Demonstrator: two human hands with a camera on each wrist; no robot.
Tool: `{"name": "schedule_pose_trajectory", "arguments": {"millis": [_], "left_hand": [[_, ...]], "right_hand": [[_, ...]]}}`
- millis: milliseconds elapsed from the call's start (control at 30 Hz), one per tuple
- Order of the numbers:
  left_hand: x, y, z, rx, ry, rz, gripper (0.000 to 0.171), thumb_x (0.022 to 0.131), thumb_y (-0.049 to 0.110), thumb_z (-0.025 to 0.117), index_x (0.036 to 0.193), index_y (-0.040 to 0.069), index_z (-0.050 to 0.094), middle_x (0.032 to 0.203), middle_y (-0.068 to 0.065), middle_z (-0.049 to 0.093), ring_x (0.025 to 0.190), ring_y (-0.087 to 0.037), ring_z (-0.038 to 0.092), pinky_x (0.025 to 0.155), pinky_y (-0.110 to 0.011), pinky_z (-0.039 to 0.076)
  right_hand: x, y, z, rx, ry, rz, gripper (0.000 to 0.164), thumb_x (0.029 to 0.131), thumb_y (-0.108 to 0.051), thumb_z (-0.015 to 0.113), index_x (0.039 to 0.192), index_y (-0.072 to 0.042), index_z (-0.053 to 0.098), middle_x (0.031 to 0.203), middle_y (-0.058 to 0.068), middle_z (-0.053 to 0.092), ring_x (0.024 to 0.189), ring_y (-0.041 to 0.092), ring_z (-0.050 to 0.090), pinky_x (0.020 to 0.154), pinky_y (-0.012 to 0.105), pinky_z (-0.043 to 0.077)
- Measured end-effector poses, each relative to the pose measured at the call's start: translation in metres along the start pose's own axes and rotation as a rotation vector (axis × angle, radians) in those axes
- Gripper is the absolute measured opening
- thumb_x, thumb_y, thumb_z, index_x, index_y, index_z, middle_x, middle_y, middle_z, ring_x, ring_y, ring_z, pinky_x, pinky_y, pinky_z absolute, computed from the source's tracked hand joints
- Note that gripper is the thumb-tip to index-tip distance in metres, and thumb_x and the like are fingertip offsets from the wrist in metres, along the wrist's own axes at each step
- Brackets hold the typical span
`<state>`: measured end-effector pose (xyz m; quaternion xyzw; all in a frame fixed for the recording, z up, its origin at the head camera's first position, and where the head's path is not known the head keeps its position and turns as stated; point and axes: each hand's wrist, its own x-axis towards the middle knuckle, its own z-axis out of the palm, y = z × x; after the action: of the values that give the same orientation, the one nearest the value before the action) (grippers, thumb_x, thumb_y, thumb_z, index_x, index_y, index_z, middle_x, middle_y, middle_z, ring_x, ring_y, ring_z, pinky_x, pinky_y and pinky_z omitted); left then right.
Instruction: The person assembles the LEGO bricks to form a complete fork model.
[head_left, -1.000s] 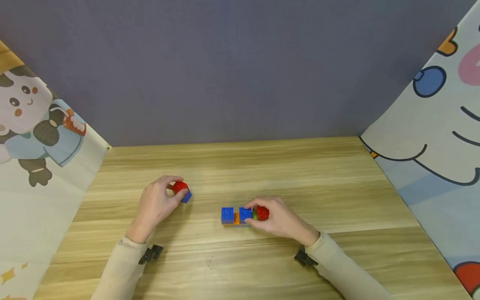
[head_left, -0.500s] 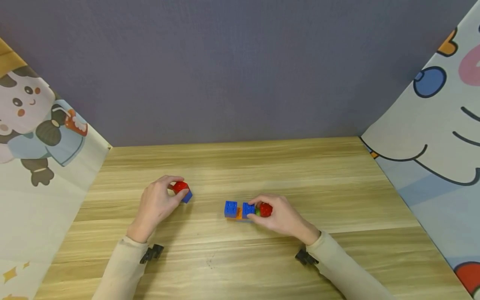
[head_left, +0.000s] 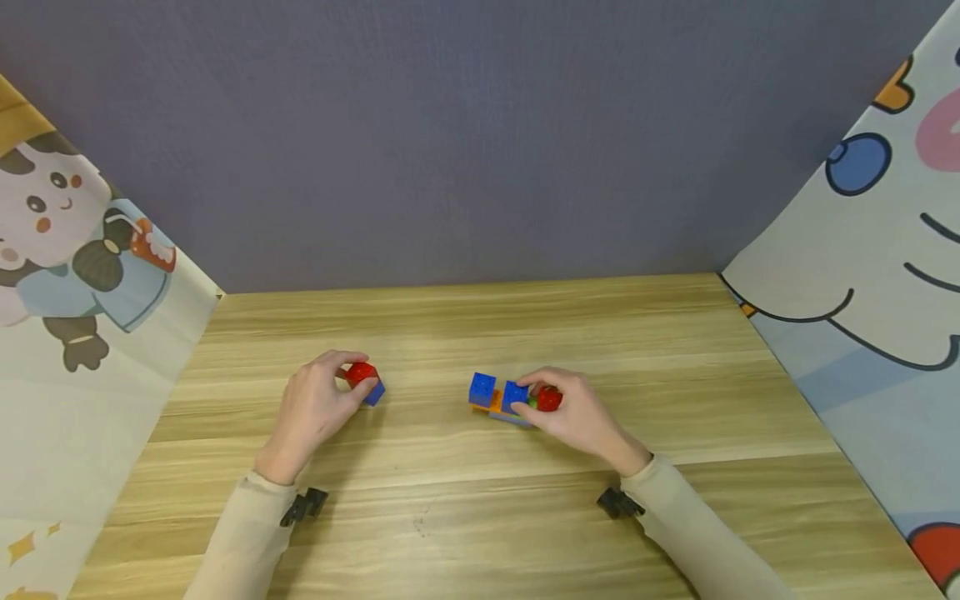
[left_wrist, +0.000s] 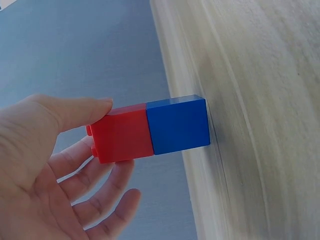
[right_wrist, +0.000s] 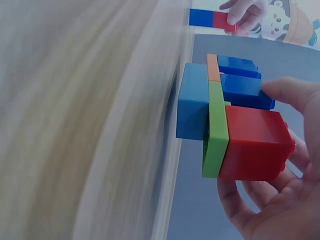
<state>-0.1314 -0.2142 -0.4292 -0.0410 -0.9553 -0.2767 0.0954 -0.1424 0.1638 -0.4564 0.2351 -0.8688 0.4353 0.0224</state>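
On the left side of the table, my left hand [head_left: 311,410] pinches a two-brick stack between thumb and fingers. Its red toy brick [left_wrist: 125,134] is on top, and the blue brick [left_wrist: 179,124] below points down at the tabletop. Right of centre, my right hand [head_left: 581,414] holds a larger brick build close over the table. That build has a light-blue brick [right_wrist: 192,102] underneath, then a flat orange piece [right_wrist: 213,65] and a flat green piece [right_wrist: 217,135]. Two blue bricks [right_wrist: 245,90] and a red brick [right_wrist: 255,144] rise from these; my thumb presses the nearer blue one.
The wood-grain tabletop [head_left: 450,517] runs back to a grey-purple wall [head_left: 465,150]. Cartoon-printed panels stand at the left [head_left: 112,350] and right [head_left: 810,275] sides. Black wrist devices [head_left: 303,507] sit by both sleeves.
My right hand has moved the brick build right and away from me, and the build has turned slightly. The left hand has stayed in place with its stack.
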Motion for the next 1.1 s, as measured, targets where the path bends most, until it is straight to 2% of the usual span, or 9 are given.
{"name": "schedule_pose_trajectory", "arguments": {"millis": [233, 533, 733, 1100], "left_hand": [[0.001, -0.001, 0.001, 0.011, -0.011, 0.002, 0.038, 0.094, 0.026, 0.082, 0.126, 0.007, 0.076, 0.118, -0.018, 0.076, 0.086, -0.033, 0.073, 0.062, -0.036, 0.051], [0.001, -0.001, 0.001, 0.01, -0.014, 0.01, 0.038, 0.094, 0.025, 0.082, 0.127, 0.007, 0.076, 0.119, -0.019, 0.076, 0.087, -0.034, 0.073, 0.062, -0.037, 0.052], [0.002, 0.0, 0.0, 0.013, -0.014, 0.013, 0.038, 0.094, 0.025, 0.082, 0.127, 0.008, 0.076, 0.121, -0.019, 0.076, 0.086, -0.032, 0.073, 0.062, -0.037, 0.052], [-0.001, -0.001, 0.001, 0.0, -0.008, 0.027, 0.038, 0.095, 0.023, 0.082, 0.128, 0.006, 0.075, 0.121, -0.021, 0.076, 0.082, -0.03, 0.071, 0.062, -0.036, 0.051]], "right_hand": [[0.004, 0.011, -0.011, -0.018, 0.061, 0.014, 0.028, 0.088, -0.016, 0.089, 0.113, -0.009, 0.079, 0.093, 0.003, 0.077, 0.065, 0.007, 0.056, 0.054, 0.022, 0.046], [0.007, 0.024, -0.025, -0.071, 0.127, 0.068, 0.029, 0.089, -0.02, 0.088, 0.114, -0.008, 0.079, 0.094, 0.007, 0.078, 0.067, 0.01, 0.061, 0.057, 0.023, 0.051], [0.008, 0.031, -0.032, -0.076, 0.159, 0.102, 0.031, 0.09, -0.021, 0.088, 0.117, -0.009, 0.079, 0.099, 0.009, 0.079, 0.076, 0.015, 0.066, 0.06, 0.024, 0.053], [0.01, 0.036, -0.036, -0.1, 0.156, 0.157, 0.031, 0.089, -0.022, 0.088, 0.116, -0.009, 0.079, 0.096, 0.008, 0.079, 0.077, 0.017, 0.067, 0.064, 0.025, 0.053]]}}
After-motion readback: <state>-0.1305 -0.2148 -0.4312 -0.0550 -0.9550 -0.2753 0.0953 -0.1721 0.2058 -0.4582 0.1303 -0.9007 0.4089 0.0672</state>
